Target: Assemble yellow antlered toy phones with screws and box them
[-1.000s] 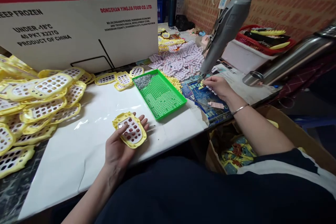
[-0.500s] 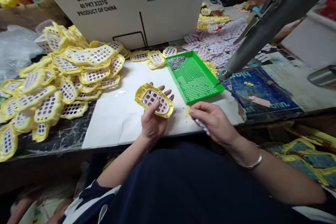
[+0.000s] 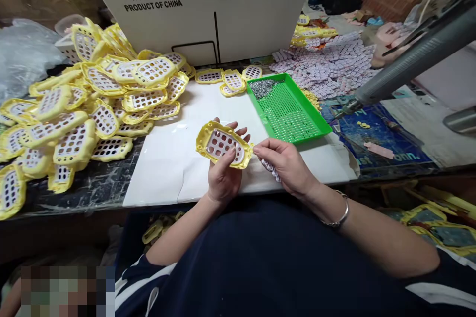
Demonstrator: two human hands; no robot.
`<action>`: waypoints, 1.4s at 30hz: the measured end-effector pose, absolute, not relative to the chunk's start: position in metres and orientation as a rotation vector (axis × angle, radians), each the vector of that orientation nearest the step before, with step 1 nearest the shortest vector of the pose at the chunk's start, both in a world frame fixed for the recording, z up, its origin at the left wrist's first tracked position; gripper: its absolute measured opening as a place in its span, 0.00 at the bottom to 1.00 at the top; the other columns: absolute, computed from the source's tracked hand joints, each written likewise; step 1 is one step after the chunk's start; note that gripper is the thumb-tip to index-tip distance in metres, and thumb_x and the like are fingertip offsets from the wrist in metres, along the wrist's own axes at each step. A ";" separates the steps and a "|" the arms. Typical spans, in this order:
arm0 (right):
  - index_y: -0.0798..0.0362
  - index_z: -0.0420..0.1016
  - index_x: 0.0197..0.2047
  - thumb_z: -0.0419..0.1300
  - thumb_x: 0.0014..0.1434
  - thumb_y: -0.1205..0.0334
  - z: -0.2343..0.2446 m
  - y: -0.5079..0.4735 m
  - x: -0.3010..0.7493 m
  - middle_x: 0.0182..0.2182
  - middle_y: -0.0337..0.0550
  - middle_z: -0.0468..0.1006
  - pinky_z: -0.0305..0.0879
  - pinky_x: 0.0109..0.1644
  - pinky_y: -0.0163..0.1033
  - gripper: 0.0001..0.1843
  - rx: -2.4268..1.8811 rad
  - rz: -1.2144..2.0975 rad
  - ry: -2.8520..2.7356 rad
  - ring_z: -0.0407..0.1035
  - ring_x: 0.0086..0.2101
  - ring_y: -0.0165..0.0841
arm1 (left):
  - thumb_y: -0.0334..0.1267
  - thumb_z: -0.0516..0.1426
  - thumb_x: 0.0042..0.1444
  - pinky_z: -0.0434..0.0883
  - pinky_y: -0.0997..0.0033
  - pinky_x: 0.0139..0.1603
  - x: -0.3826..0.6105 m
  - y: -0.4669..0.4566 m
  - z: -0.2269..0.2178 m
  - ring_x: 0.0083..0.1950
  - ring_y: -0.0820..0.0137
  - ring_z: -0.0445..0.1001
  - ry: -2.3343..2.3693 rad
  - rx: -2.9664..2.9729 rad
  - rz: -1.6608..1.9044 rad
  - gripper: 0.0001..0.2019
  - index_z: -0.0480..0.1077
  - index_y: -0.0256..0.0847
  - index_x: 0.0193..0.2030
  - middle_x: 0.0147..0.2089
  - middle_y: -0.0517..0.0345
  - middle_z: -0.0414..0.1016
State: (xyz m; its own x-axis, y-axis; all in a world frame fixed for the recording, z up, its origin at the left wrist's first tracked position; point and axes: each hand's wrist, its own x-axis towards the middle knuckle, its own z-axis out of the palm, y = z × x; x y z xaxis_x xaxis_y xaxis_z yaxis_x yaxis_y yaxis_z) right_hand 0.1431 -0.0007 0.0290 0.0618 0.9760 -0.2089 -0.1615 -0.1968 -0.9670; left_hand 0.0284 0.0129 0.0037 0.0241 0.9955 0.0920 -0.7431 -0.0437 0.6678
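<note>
My left hand point(image 3: 226, 178) is closed on a yellow toy phone shell point(image 3: 203, 137), thumb across its face and fingers behind. A white panel point(image 3: 219, 145) with rows of holes sits inside the shell. At the shell's right end, my right hand point(image 3: 290, 164) pinches a small yellow plastic piece point(image 3: 252, 145) between thumb and forefinger. Under its curled fingers are white button pieces point(image 3: 270, 170) with dark markings, partly hidden by the hand. Whether the small piece touches the shell I cannot tell.
A green tray point(image 3: 323, 130) with small silver screws point(image 3: 262, 88) lies beyond my right hand. An electric screwdriver point(image 3: 386, 77) hangs at right, its tip near the tray's corner. Many yellow shells point(image 3: 74, 143) are heaped left. A printed carton point(image 3: 197, 15) stands behind; white pieces point(image 3: 323, 67) spread at back right.
My right hand has moved left from the board, bringing the small yellow piece up to the shell's end. The left hand still holds the shell. The camera view has shifted slightly.
</note>
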 end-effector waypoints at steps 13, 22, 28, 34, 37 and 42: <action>0.56 0.72 0.22 0.68 0.39 0.52 0.025 -0.001 0.126 0.18 0.32 0.67 0.51 0.29 0.34 0.16 -1.330 1.404 -0.923 0.55 0.23 0.23 | 0.42 0.60 0.52 0.59 0.54 0.65 0.030 0.010 0.000 0.63 0.58 0.64 0.504 0.836 1.625 0.26 0.62 0.55 0.59 0.62 0.56 0.65; 0.54 0.64 0.19 0.62 0.44 0.51 0.025 0.002 0.126 0.19 0.31 0.64 0.53 0.32 0.35 0.16 -1.418 1.280 -1.147 0.56 0.25 0.25 | 0.48 0.60 0.52 0.63 0.51 0.63 0.030 0.007 -0.007 0.64 0.55 0.63 0.524 1.042 1.627 0.34 0.53 0.57 0.65 0.62 0.52 0.63; 0.52 0.61 0.22 0.62 0.45 0.53 0.029 0.000 0.130 0.21 0.31 0.63 0.53 0.32 0.35 0.15 -1.471 1.090 -1.328 0.56 0.25 0.26 | 0.44 0.61 0.51 0.63 0.56 0.63 0.030 0.004 -0.006 0.62 0.59 0.66 0.471 0.948 1.615 0.28 0.60 0.55 0.60 0.60 0.56 0.66; 0.52 0.62 0.27 0.64 0.46 0.49 0.023 0.000 0.133 0.26 0.34 0.67 0.57 0.33 0.35 0.18 -1.446 1.123 -1.291 0.62 0.28 0.27 | 0.45 0.60 0.52 0.64 0.56 0.62 0.027 0.003 0.004 0.59 0.61 0.69 0.543 0.672 1.518 0.21 0.66 0.54 0.54 0.58 0.57 0.70; 0.52 0.64 0.34 0.59 0.53 0.49 0.025 0.000 0.140 0.27 0.34 0.68 0.57 0.32 0.34 0.15 -1.369 1.228 -1.212 0.61 0.27 0.26 | 0.51 0.58 0.52 0.64 0.54 0.62 0.022 0.008 0.008 0.58 0.59 0.70 0.632 0.546 1.421 0.21 0.67 0.50 0.52 0.53 0.55 0.74; 0.52 0.67 0.43 0.57 0.56 0.61 0.037 0.006 0.159 0.26 0.32 0.66 0.59 0.31 0.32 0.11 -1.286 1.351 -1.154 0.61 0.27 0.25 | 0.62 0.50 0.54 0.69 0.51 0.55 0.019 0.013 0.011 0.47 0.58 0.77 0.728 0.366 1.297 0.27 0.70 0.42 0.47 0.41 0.50 0.78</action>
